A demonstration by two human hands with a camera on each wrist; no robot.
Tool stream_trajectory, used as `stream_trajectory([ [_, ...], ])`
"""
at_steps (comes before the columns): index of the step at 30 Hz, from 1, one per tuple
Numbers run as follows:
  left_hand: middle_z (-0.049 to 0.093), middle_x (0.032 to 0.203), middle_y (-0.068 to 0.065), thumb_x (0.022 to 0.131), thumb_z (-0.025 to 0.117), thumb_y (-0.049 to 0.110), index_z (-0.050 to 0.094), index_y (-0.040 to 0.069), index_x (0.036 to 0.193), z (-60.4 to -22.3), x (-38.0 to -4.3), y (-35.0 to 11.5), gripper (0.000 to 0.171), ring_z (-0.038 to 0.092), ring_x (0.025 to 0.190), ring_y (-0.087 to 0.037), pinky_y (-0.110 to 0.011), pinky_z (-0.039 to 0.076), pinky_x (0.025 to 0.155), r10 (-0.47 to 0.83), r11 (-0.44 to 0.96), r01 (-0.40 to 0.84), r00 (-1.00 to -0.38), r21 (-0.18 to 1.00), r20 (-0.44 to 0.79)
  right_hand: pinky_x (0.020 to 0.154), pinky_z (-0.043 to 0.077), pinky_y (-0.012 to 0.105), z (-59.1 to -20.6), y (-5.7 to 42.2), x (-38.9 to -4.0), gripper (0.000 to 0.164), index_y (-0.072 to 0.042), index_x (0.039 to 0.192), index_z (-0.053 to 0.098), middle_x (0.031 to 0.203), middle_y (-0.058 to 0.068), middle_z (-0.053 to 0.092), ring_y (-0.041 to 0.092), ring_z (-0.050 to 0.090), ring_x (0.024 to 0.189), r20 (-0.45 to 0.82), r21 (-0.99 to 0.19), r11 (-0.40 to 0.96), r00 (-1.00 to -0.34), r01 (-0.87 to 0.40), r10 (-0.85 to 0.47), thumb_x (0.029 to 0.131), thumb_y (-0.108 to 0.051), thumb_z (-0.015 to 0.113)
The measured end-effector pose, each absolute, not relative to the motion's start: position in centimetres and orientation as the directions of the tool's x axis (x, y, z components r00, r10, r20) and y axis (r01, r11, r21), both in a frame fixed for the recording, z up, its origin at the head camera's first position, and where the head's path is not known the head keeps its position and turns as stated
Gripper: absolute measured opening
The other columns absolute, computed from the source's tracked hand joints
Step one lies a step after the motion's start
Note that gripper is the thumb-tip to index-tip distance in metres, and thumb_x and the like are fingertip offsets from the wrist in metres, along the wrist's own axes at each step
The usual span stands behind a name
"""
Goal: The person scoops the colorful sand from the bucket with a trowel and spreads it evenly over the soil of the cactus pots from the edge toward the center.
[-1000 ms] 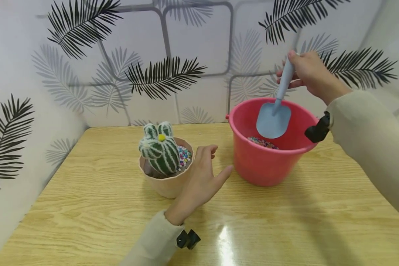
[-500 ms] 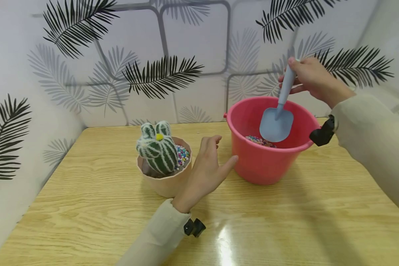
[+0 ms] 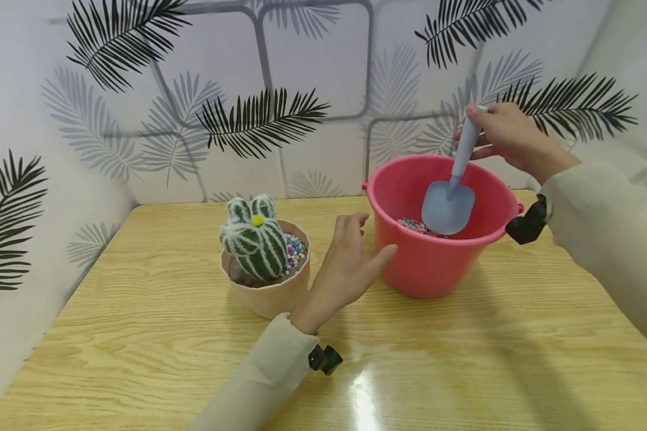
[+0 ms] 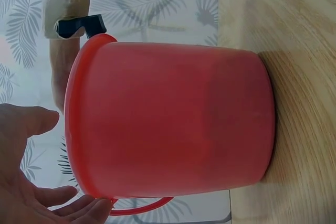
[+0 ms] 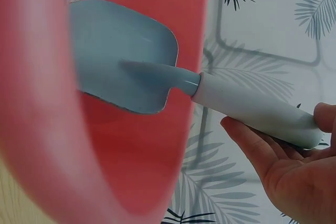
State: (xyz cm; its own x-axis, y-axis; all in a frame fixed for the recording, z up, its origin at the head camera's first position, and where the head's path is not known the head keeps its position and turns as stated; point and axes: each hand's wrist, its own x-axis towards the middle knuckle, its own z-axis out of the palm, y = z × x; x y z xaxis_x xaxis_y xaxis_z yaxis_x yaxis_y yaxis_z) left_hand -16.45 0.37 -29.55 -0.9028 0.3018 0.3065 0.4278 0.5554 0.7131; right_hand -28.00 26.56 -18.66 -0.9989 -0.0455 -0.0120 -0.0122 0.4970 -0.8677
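My right hand (image 3: 509, 133) grips the pale handle of a blue-grey hand trowel (image 3: 449, 206), thumb on top near the handle's end. The trowel's blade points down inside a red bucket (image 3: 426, 266), close over the small multicoloured beads (image 3: 412, 225) at the bottom. In the right wrist view the trowel (image 5: 126, 56) lies partly behind the bucket's near rim. My left hand (image 3: 345, 263) is held between the bucket and a potted cactus, fingers and thumb spread, nothing in it. Its fingertips are near the bucket's rim in the left wrist view, where the bucket (image 4: 168, 119) fills the middle.
A knitted-looking green and white cactus (image 3: 261, 248) with a yellow flower stands in a peach pot (image 3: 272, 299), with coloured beads (image 3: 296, 252) on the soil. Everything stands on a wooden table (image 3: 140, 335) against a leaf-patterned wall (image 3: 318, 66).
The right hand has lowered the trowel deeper into the bucket. My left hand has moved right and away from me, from beside the pot towards the bucket.
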Motion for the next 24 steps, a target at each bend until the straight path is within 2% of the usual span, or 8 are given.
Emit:
stream_trajectory([
  [4, 0.038, 0.123, -0.01, 0.084, 0.058, 0.037, 0.033, 0.002, 0.131, -29.6, -16.7, 0.7, 0.065, 0.045, 0.11, -0.02, -0.033, 0.044, 0.09, 0.293, 0.543, 0.433, -0.901, 0.72, 0.321, 0.072, 0.052, 0.032, -19.0, 26.7, -28.0, 0.062, -0.002, 0.123, 0.04, 0.091, -0.003, 0.06, 0.004, 0.063, 0.074, -0.027, -0.864, 0.503, -0.998, -0.007, -0.06, 0.085, -0.051, 0.044],
  [12, 0.036, 0.124, -0.01, 0.083, 0.058, 0.042, 0.03, 0.003, 0.133, -29.6, -17.1, 1.2, 0.069, 0.043, 0.109, -0.02, -0.034, 0.042, 0.091, 0.28, 0.521, 0.455, -0.89, 0.722, 0.359, 0.074, 0.051, 0.034, -20.0, 27.0, -27.9, 0.052, -0.009, 0.116, 0.047, 0.109, 0.012, 0.055, 0.008, 0.061, 0.079, 0.004, -0.821, 0.57, -0.998, -0.039, -0.063, 0.086, -0.051, 0.042],
  [14, 0.035, 0.126, -0.01, 0.083, 0.058, 0.042, 0.029, 0.004, 0.133, -29.6, -17.2, 1.2, 0.07, 0.042, 0.111, -0.02, -0.035, 0.041, 0.092, 0.28, 0.515, 0.453, -0.891, 0.728, 0.356, 0.074, 0.052, 0.033, -20.3, 27.0, -27.9, 0.048, -0.011, 0.114, 0.047, 0.108, 0.012, 0.055, 0.008, 0.061, 0.08, 0.011, -0.819, 0.572, -0.998, -0.048, -0.067, 0.087, -0.05, 0.042],
  [21, 0.033, 0.126, -0.009, 0.081, 0.059, 0.042, 0.027, 0.004, 0.134, -29.6, -17.6, 1.5, 0.072, 0.04, 0.11, -0.019, -0.036, 0.042, 0.091, 0.274, 0.515, 0.445, -0.895, 0.732, 0.352, 0.079, 0.05, 0.037, -20.8, 27.1, -27.8, 0.054, -0.007, 0.12, 0.045, 0.109, 0.009, 0.057, 0.009, 0.06, 0.084, 0.004, -0.809, 0.585, -0.997, -0.046, -0.073, 0.087, -0.049, 0.042],
  [24, 0.033, 0.124, -0.009, 0.081, 0.06, 0.041, 0.027, 0.004, 0.134, -29.6, -17.7, 1.7, 0.072, 0.039, 0.11, -0.02, -0.035, 0.042, 0.091, 0.271, 0.511, 0.449, -0.893, 0.733, 0.358, 0.079, 0.05, 0.035, -21.0, 27.2, -27.8, 0.05, -0.008, 0.118, 0.045, 0.107, 0.007, 0.058, 0.008, 0.06, 0.083, 0.007, -0.816, 0.575, -0.996, -0.054, -0.084, 0.088, -0.047, 0.043],
])
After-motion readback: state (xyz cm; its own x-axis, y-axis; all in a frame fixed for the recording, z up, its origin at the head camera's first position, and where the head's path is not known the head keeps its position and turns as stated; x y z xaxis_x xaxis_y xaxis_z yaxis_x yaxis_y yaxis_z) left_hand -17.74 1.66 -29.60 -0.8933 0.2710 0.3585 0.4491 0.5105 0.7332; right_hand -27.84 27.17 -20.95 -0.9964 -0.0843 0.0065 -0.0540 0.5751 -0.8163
